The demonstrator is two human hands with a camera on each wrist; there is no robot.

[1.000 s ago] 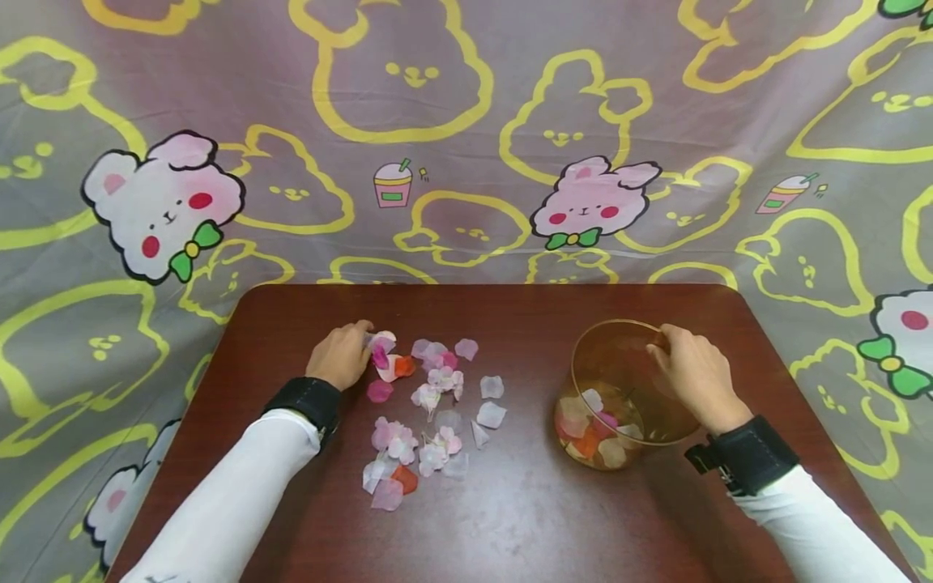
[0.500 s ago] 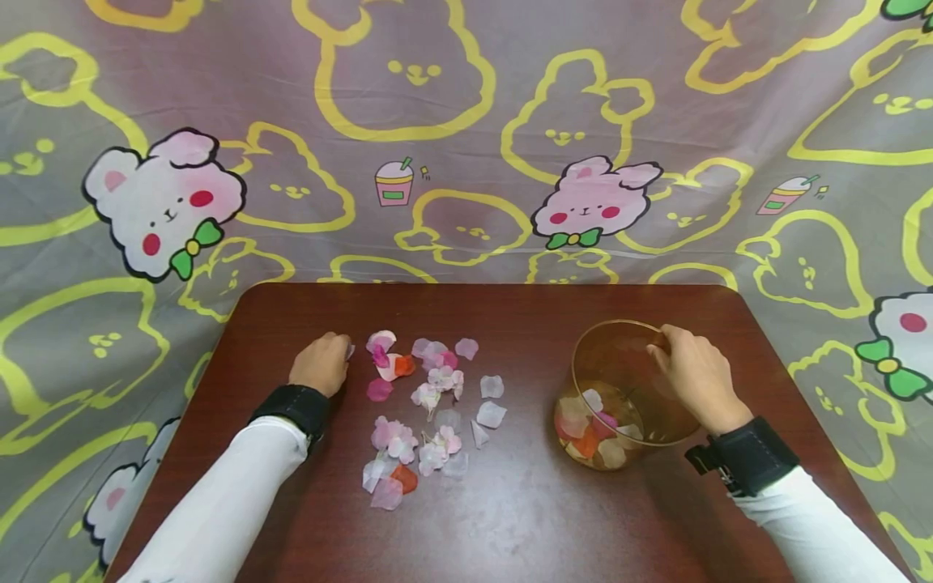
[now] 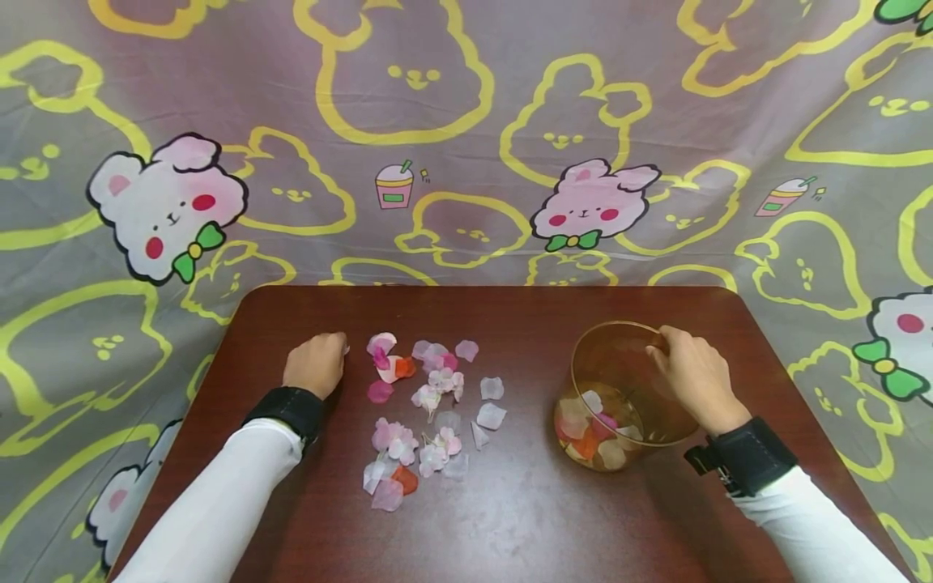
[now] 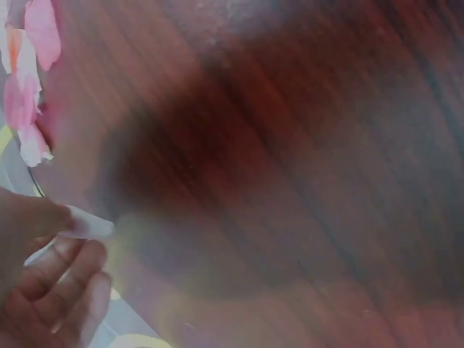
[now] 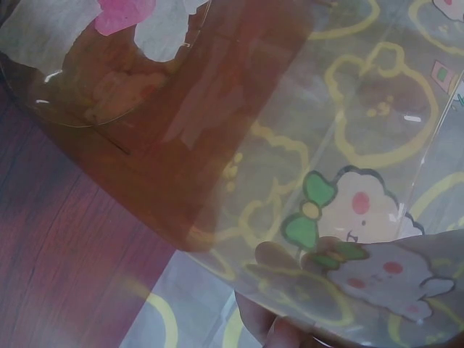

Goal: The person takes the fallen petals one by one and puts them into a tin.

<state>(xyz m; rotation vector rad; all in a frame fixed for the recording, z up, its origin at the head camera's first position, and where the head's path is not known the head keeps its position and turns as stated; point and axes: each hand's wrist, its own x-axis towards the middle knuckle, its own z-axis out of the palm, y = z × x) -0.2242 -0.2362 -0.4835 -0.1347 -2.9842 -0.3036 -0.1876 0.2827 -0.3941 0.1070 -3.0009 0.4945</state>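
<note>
L hand point(image 3: 315, 364): fingers closed, pinching thin pale petal point(image 4: 93, 225) above dk red-brown wood bench point(image 3: 525, 324), beside loose pink/white/orange petals point(image 3: 443, 379). R hand point(image 3: 696, 376): fingers grip rim of see-through amber round tub point(image 3: 615, 360), mixed petals point(image 3: 585, 443) at bottom. Grey cloth backdrop point(image 3: 452, 166): cup prints point(image 3: 394, 187) w/ green labels.

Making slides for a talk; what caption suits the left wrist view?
Left hand pinching a pale petal at a reddish-brown table, pink petals at upper left.

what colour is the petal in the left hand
Whitish. The petal pinched in the left hand shows best in the left wrist view.
</note>
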